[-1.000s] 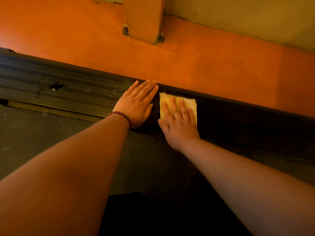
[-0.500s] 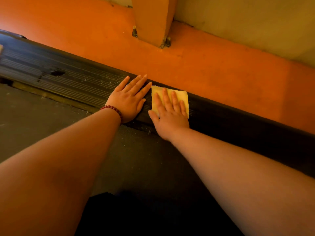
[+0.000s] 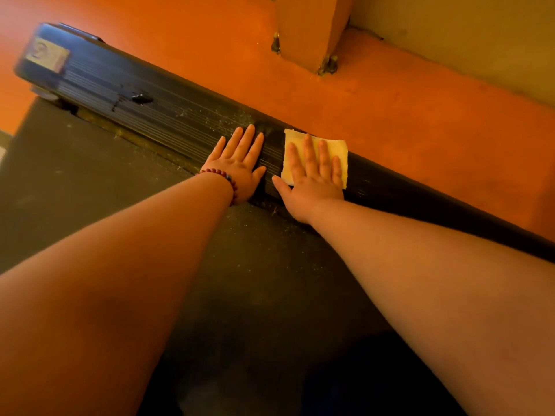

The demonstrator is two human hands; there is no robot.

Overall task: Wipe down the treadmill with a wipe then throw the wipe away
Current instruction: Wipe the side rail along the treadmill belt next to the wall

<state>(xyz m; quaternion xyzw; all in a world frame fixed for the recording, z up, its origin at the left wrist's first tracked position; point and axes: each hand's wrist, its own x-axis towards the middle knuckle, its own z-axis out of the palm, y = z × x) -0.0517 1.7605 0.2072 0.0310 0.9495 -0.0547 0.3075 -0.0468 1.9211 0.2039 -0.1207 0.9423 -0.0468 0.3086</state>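
The ribbed black treadmill rail (image 3: 168,115) is running diagonally, with its rounded end cap (image 3: 39,55) at its far left. Dust specks are lying on the rail left of the left hand (image 3: 240,169). This hand, wearing a beaded bracelet (image 3: 223,177), is resting flat on the rail, fingers straight. Just right of it, the right hand (image 3: 315,181) is pressing the square, pale yellow wipe (image 3: 341,147) onto the rail, fingers straight and spread. Bare rail is extending rightward beyond the wipe. Smooth orange floor (image 3: 420,121) is bordering the rail's far edge and the dark belt (image 3: 105,190) its near edge.

Orange floor (image 3: 390,109), bolted post base (image 3: 309,31), pale wall (image 3: 465,40), warm dim light.
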